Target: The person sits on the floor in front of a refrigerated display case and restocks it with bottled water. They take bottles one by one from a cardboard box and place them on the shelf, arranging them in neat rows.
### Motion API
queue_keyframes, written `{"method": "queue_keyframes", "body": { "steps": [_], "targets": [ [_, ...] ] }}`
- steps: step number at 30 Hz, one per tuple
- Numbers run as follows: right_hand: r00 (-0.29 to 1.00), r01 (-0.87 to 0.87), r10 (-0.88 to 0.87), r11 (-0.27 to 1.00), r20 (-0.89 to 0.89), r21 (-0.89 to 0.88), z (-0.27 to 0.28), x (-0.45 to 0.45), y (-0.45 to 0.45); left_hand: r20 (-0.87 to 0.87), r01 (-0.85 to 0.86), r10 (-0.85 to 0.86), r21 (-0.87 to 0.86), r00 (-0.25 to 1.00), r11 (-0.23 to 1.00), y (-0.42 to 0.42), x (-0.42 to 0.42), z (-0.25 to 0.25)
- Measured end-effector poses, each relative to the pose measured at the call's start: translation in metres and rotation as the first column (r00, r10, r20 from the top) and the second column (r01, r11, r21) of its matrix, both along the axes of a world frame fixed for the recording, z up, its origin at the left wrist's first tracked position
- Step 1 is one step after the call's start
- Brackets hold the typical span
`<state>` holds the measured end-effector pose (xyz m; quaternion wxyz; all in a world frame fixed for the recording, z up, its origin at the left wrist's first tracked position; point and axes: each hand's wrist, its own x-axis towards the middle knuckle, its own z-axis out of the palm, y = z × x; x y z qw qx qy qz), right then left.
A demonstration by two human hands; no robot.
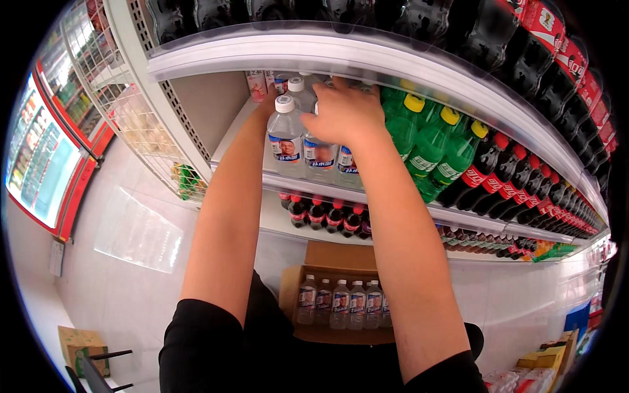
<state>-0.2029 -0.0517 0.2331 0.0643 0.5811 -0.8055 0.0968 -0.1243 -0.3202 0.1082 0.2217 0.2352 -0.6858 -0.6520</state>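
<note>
Clear plastic bottles with white caps and blue-and-white labels stand on the middle shelf, a front one (285,130) at the left of the group. My right hand (346,110) lies over the tops of these bottles, thumb and fingers spread; what is under the palm is hidden. Behind the front bottle, my left hand (271,96) reaches in along the left side of the group. Its fingers are mostly hidden, so its grip does not show. Just right of my right hand are green soda bottles (427,147) with yellow caps.
The upper shelf edge (334,46) hangs close above my hands. Below, a cardboard carton (339,336) on the floor holds several more clear bottles (340,304). Cola bottles (476,177) fill the shelf at right. A wire rack (142,132) and a red-framed cooler (69,211) stand left.
</note>
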Motion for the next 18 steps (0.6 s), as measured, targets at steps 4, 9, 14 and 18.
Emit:
{"method": "queue_keyframes", "body": {
  "steps": [4,9,14,18],
  "targets": [
    [1.0,-0.002,0.002,1.0,-0.018,-0.025,-0.002,0.0,0.001,-0.101,0.018,-0.003,0.153,0.995,0.988,0.005,0.0,-0.009],
    [1.0,-0.002,0.001,1.0,-0.023,-0.031,-0.002,-0.001,0.002,-0.278,0.012,0.092,0.353,0.956,0.936,0.021,0.011,-0.024],
    [0.999,0.007,-0.011,0.997,-0.046,-0.078,-0.008,-0.002,0.001,-0.354,-0.351,0.364,0.103,0.861,0.931,0.07,0.044,-0.019],
    [0.997,0.028,-0.04,0.984,-0.065,-0.177,-0.013,0.006,0.0,-0.351,-0.574,0.506,-0.123,0.788,0.809,0.157,0.095,0.0]
  ]
}}
